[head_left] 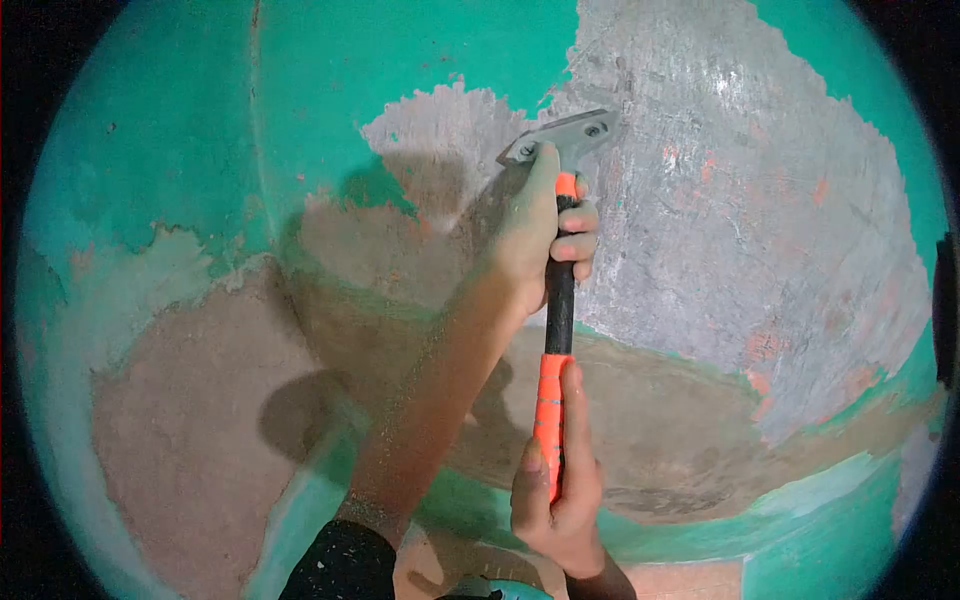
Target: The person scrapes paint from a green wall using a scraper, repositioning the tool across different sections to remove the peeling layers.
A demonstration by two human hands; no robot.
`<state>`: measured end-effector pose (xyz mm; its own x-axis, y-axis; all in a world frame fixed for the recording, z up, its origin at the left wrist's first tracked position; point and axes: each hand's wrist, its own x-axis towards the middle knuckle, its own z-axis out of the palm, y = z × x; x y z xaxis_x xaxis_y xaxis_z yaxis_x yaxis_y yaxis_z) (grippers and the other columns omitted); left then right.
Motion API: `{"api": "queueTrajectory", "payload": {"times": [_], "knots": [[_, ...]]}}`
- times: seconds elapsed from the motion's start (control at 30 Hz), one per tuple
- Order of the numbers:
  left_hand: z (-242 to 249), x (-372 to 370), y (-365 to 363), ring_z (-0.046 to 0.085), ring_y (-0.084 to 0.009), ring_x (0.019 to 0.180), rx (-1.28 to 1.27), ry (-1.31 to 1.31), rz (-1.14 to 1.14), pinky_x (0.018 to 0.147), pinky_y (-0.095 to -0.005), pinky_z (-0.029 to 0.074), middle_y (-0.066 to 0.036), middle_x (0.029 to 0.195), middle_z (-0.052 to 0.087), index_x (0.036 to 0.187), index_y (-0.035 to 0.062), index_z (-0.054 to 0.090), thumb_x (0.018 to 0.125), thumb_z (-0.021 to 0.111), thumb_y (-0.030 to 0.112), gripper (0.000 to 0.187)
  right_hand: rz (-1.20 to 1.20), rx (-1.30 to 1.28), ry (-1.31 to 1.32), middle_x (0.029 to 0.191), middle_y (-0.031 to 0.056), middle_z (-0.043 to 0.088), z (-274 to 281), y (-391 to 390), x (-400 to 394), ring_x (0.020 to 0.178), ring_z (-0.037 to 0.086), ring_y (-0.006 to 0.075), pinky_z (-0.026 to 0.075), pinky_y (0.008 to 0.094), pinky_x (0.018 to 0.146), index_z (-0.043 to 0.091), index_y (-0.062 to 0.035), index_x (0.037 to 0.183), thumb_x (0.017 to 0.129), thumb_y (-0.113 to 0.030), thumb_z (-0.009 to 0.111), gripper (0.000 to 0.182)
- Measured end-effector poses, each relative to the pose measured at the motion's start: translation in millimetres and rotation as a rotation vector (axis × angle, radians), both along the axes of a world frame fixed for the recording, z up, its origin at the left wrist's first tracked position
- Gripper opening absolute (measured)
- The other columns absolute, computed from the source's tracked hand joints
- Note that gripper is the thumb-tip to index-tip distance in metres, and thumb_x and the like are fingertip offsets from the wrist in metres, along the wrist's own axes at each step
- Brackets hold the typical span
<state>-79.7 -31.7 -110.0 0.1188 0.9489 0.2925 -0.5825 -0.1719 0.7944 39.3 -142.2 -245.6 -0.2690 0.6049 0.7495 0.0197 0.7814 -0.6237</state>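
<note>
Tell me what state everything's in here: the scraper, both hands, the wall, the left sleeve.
Scraper: held with its head up; whether the blade touches the wall, I can't tell.
Left hand: wrapped around the upper handle.
Right hand: gripping the orange lower handle.
Wall: green paint partly gone.
Left sleeve: speckled.

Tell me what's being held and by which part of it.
A scraper: the left hand has it by the shaft just below the head, the right hand by the orange handle.
</note>
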Motion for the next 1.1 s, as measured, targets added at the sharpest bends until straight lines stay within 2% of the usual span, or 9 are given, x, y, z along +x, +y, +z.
{"api": "queueTrajectory", "payload": {"times": [0.13,0.23,0.43,0.57,0.67,0.77,0.87,0.97,1.1], "knots": [[9,-2,-3,0.026,-0.0034,0.037,0.0,0.003,0.002,0.041,-0.0254,0.029,0.01,0.055,0.031,0.09,0.0151,0.045,0.096,0.034,0.054,0.04,-0.046,0.061,-0.049,0.116,0.028,0.056,17,-6,2,0.056,0.061,0.0263,0.049,0.0322,0.054,0.02,0.0094,0.141,0.089,-0.009,0.049,0.063],[1,0,-2,0.026,-0.0035,0.038,-0.012,-0.002,0.002,0.041,-0.0256,0.029,0.01,0.055,0.03,0.09,0.0148,0.045,0.096,0.034,0.053,0.041,-0.103,0.044,-0.041,0.123,0.0299,0.051,5,-6,5,0.058,0.063,0.0298,0.05,0.033,0.054,0.021,0.0088,0.141,0.086,-0.005,0.05,0.063],[3,2,0,0.026,-0.0039,0.038,-0.018,0.017,0.086,0.04,-0.0264,0.03,0.01,0.055,0.031,0.09,0.0146,0.045,0.094,0.036,0.057,0.043,-0.033,-0.054,-0.069,0.132,0.0306,0.044,12,-9,5,0.06,0.064,0.0315,0.049,0.0327,0.054,0.022,0.0077,0.141,0.084,0.001,0.048,0.063],[-3,-2,3,0.028,-0.0063,0.04,-0.014,0.061,0.07,0.042,-0.0274,0.031,0.007,0.056,0.033,0.086,0.0154,0.042,0.093,0.032,0.06,0.046,-0.017,-0.036,-0.032,0.13,0.0305,0.045,9,-8,8,0.059,0.063,0.0308,0.048,0.0324,0.054,0.021,0.0075,0.142,0.084,0.001,0.048,0.064],[19,-5,12,0.027,-0.0065,0.038,0.166,0.036,0.146,0.041,-0.0272,0.031,0.006,0.056,0.033,0.085,0.0147,0.042,0.093,0.033,0.06,0.047,0.005,-0.105,-0.049,0.129,0.031,0.046,21,3,7,0.059,0.063,0.0298,0.048,0.032,0.054,0.021,0.007,0.142,0.084,0.001,0.048,0.065],[10,7,-1,0.027,-0.0043,0.038,-0.001,0.052,0.11,0.038,-0.0262,0.029,0.009,0.054,0.032,0.088,0.0143,0.046,0.094,0.036,0.057,0.044,-0.027,0.025,0.004,0.13,0.0312,0.045,14,0,7,0.059,0.062,0.0287,0.048,0.0318,0.054,0.021,0.0064,0.142,0.084,0.001,0.049,0.065],[2,6,5,0.027,-0.0044,0.037,0.031,0.051,0.036,0.038,-0.0259,0.029,0.009,0.054,0.031,0.088,0.0142,0.045,0.095,0.036,0.056,0.043,-0.037,0.038,0.009,0.129,0.0306,0.046,11,-4,10,0.059,0.062,0.0271,0.048,0.0315,0.054,0.022,0.0061,0.142,0.085,0.0,0.048,0.064],[23,10,4,0.027,-0.0047,0.036,0.09,-0.011,0.145,0.038,-0.0264,0.029,0.009,0.054,0.031,0.088,0.0136,0.044,0.095,0.036,0.056,0.044,-0.038,0.043,0.017,0.123,0.0284,0.052,25,-2,14,0.058,0.061,0.0249,0.048,0.031,0.054,0.022,0.0058,0.142,0.085,0.0,0.049,0.064],[8,10,6,0.027,-0.005,0.037,0.05,0.014,0.092,0.038,-0.0267,0.03,0.008,0.055,0.031,0.087,0.0135,0.043,0.095,0.034,0.055,0.043,-0.019,-0.007,-0.003,0.117,0.0265,0.056,16,-3,20,0.057,0.061,0.0239,0.048,0.0307,0.054,0.022,0.0054,0.143,0.084,-0.001,0.049,0.064]]}}
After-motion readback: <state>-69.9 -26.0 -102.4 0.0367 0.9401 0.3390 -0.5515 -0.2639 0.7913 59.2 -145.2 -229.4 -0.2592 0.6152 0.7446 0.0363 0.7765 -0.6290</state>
